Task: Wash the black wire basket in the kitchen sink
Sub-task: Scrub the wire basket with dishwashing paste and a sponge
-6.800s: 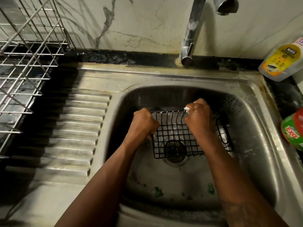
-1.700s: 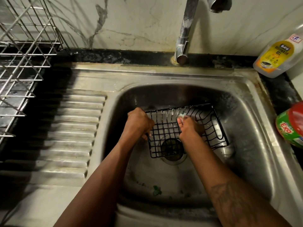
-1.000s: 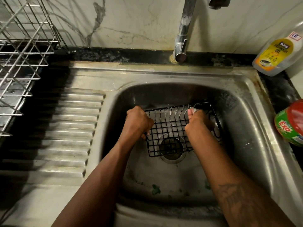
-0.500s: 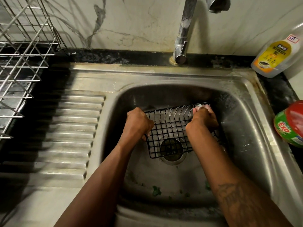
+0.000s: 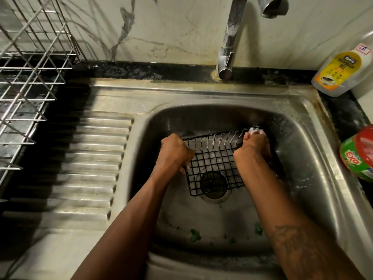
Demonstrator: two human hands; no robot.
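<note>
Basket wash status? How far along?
Done: the black wire basket is in the sink, with suds on its far wires. In hand: the left hand grips its left edge; the right hand presses a white soapy wad at the far right corner. Left: the tap runs no water, so rinsing looks undone.
</note>
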